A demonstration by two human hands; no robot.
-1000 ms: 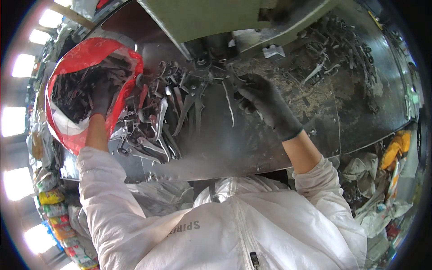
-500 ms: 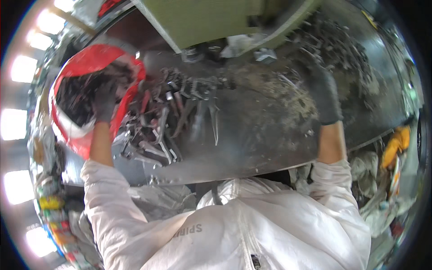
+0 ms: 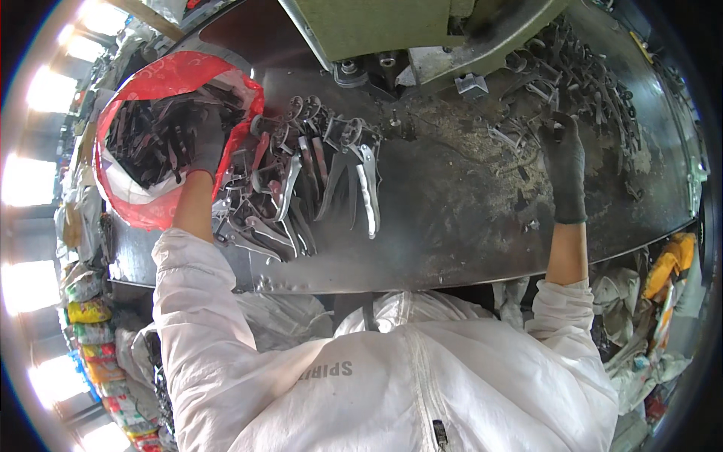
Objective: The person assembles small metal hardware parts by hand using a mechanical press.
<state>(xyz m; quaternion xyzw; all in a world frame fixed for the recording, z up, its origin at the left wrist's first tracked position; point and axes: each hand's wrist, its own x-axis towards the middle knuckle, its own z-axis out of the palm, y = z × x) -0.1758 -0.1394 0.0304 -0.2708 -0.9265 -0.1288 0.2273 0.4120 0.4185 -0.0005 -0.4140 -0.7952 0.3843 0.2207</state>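
My left hand [image 3: 209, 143], in a dark grey glove, reaches into a red and white bag [image 3: 129, 207] full of dark, narrow metal pieces [image 3: 154, 139]. Its fingertips are lost among the pieces. Over on the right, my gloved right hand [image 3: 565, 154] is raised by a heap of dark metal parts [image 3: 595, 83], fingers curled together. Something dark and small seems to be between them; its kind does not show. Beside the bag lie several metal locking pliers [image 3: 369, 192], grips toward me.
A green machine [image 3: 369, 30] stands at the table's far side, with bolts and a tool head beneath. Shavings and debris [image 3: 482, 154] are scattered over the dark metal table [image 3: 429, 248]. A small bright metal block [image 3: 471, 85] sits by the machine. Stacked sacks [image 3: 90, 310] line the left.
My left hand stays in the bag, shifting slightly. My right hand has drawn back a little from the parts, its fingers now curled. The whole view has shifted slightly.
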